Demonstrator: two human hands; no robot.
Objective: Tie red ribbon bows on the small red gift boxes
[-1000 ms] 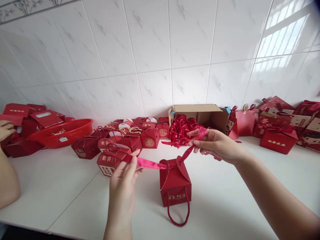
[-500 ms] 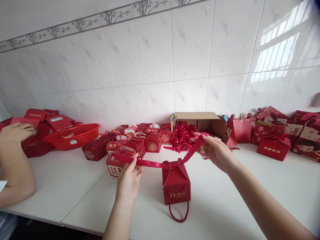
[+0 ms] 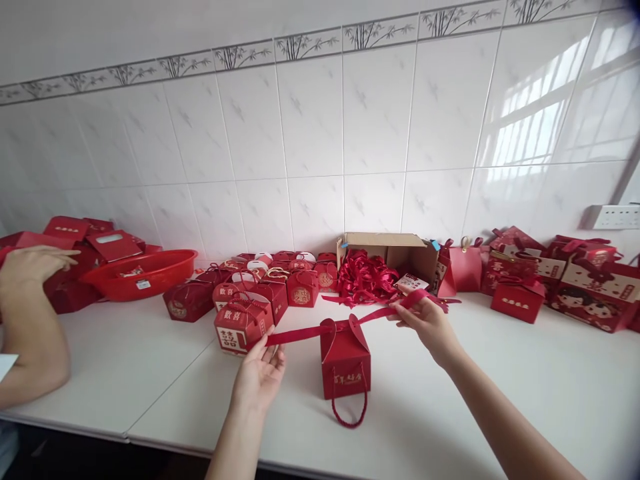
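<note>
A small red gift box [image 3: 346, 363] with a cord handle stands on the white counter [image 3: 450, 400] in front of me. A red ribbon [image 3: 300, 333] runs through its curved top flaps and stretches out to both sides. My left hand [image 3: 260, 377] pinches the ribbon's left end, just beside another red box [image 3: 241, 325]. My right hand [image 3: 426, 321] pinches the ribbon's right end, a little higher and further back.
Several red gift boxes [image 3: 280, 280] crowd the back of the counter. A cardboard box [image 3: 395, 250] spills red ribbons [image 3: 365, 277]. More red boxes and bags [image 3: 550, 280] stand at right. A red basin [image 3: 143, 270] sits at left, where another person's hand [image 3: 33, 263] rests on red boxes.
The camera has tilted up, showing more wall. Both my hands have lowered with the ribbon, which now lies flatter across the box top. The other person's hand has reached further over the left boxes.
</note>
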